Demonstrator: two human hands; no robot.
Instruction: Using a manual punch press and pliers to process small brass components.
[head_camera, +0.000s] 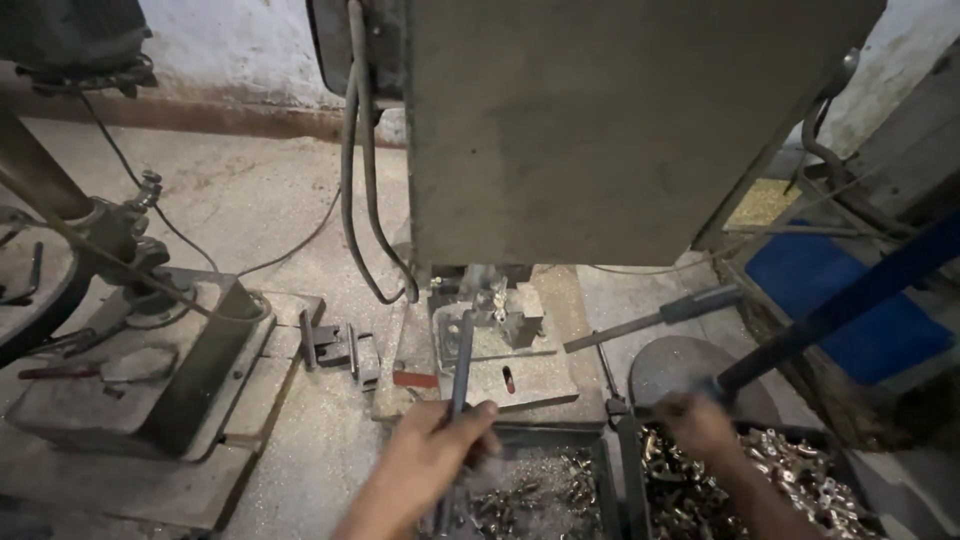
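A slim grey metal lever (461, 362) is gripped by the left hand (432, 452), fingers wrapped around it, just before the drill fixture (497, 318), where a small brass part (499, 300) sits clamped. The right hand (695, 420) is closed, blurred, over a tray of shiny brass fittings (770, 485). A finger could be nicked by sharp swarf if the grip slips.

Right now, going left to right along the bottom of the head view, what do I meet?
Grey machine base → left hand on a metal lever → tray of metal shavings → right hand → bin of shiny metal parts.
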